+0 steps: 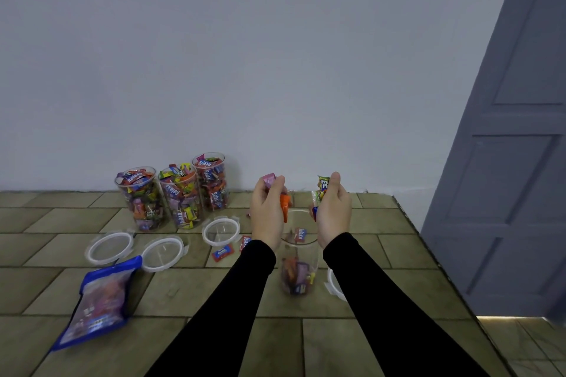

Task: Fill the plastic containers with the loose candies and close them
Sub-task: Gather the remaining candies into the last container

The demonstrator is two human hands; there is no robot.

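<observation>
Nearest, low at left: blue candy bag (98,303), flat on the tiled table (214,294), out of the way of the work. Just beyond, two loose lids (111,246) side by side, a third lid (221,231) further right, probably set aside until filling ends. Behind them against the wall (245,55), three full containers (180,196) packed to the brim and not yet closed. Between third lid and left arm, two stray candies (223,253) on the table.

Left hand (267,208), fingers curled round a pink candy at top and an orange one hanging below, held above the open container (298,263). That container upright between the forearms, only partly filled, a few wrappers at the bottom and one Relaxa piece near the rim; placed centrally, likely so both hands can drop into it. Right hand (332,208), fingers closed on a yellow-green candy and a blue one, poised at the same mouth. Fourth lid (333,286) half hidden behind the right sleeve, close by for sealing. Grey door (505,162) at far right.
</observation>
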